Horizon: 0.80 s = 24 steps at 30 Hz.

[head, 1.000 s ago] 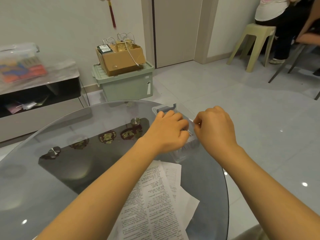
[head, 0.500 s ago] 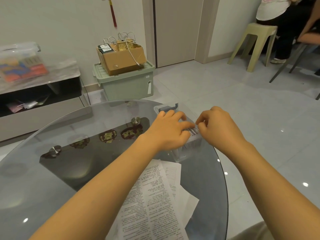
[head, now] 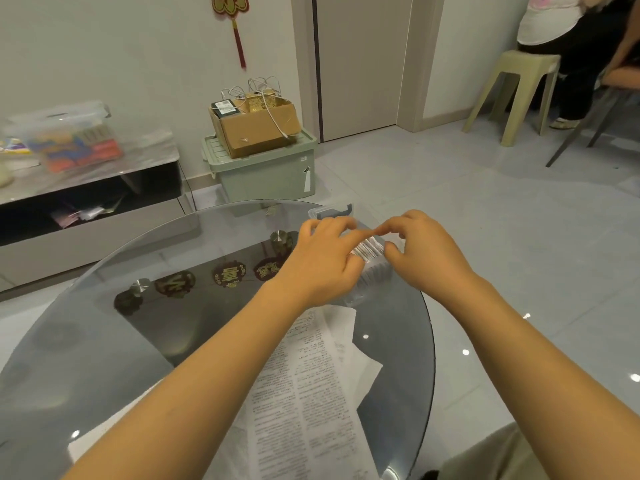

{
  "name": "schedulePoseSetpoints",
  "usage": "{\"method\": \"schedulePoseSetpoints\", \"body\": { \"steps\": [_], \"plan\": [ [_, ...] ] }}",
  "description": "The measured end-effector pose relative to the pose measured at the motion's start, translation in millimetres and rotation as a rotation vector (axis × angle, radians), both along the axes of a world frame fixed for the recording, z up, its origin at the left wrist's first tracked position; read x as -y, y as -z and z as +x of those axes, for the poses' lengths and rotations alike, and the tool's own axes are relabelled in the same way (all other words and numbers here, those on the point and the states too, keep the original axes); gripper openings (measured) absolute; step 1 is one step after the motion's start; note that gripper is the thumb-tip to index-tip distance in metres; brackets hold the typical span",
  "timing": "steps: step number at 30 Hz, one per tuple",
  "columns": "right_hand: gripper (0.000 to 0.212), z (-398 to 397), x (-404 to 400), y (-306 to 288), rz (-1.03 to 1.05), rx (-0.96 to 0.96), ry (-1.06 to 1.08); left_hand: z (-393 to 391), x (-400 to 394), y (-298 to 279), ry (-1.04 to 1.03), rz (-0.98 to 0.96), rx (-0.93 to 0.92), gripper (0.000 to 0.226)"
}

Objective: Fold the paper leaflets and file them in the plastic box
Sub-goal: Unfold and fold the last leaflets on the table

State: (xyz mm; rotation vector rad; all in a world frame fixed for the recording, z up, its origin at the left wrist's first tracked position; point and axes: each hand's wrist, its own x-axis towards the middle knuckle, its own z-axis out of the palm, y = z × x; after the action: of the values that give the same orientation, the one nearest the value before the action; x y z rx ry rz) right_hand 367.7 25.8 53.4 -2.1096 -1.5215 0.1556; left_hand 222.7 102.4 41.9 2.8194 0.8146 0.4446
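A clear plastic box (head: 350, 298) stands at the right edge of the round glass table (head: 104, 341). Its grey latch (head: 334, 212) shows behind my hands. A row of folded leaflets (head: 370, 250) stands in the box. My left hand (head: 322, 261) reaches over the box from the left, holding the row between thumb and fingers. My right hand (head: 420, 252) comes from the right, with thumb and forefinger pinching the row's right end. Our forefinger tips touch above it. Unfolded printed leaflets (head: 311, 382) lie in a loose pile on the glass near me.
The table's rim curves just right of the box, with tiled floor beyond. On the floor behind stands a green storage bin (head: 266, 174) bearing a cardboard box (head: 256, 129). A low cabinet (head: 86, 209) is at left; a stool (head: 519, 91) and a seated person are back right.
Both hands have lifted slightly and their fingers have spread, uncovering more of the folded leaflets in the box. The camera has tilted up a little.
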Motion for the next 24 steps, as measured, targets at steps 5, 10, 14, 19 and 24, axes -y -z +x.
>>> {"method": "schedulePoseSetpoints", "body": {
  "steps": [5, 10, 14, 19, 24],
  "plan": [
    [0.029, -28.4, 25.4, -4.8, 0.005, 0.009, -0.148, -41.4, 45.0, -5.7, -0.078, -0.034, 0.029, 0.060],
    [0.028, -59.9, 52.5, -0.3, -0.041, 0.026, -0.326, -85.0, 91.2, 4.2, -0.184, -0.144, -0.076, 0.052],
    [0.028, -77.4, 71.8, 15.8, -0.123, 0.067, -0.447, -116.3, 116.2, 15.3, -0.199, -0.180, -0.143, 0.060],
    [0.025, -88.2, 86.3, 29.4, -0.234, 0.097, -0.551, -141.7, 130.5, 26.0, -0.193, -0.258, -0.205, 0.040],
    [0.025, -94.1, 102.1, 39.8, -0.355, 0.152, -0.662, -157.9, 144.2, 36.3, -0.119, -0.263, -0.303, 0.039]
  ]
}}
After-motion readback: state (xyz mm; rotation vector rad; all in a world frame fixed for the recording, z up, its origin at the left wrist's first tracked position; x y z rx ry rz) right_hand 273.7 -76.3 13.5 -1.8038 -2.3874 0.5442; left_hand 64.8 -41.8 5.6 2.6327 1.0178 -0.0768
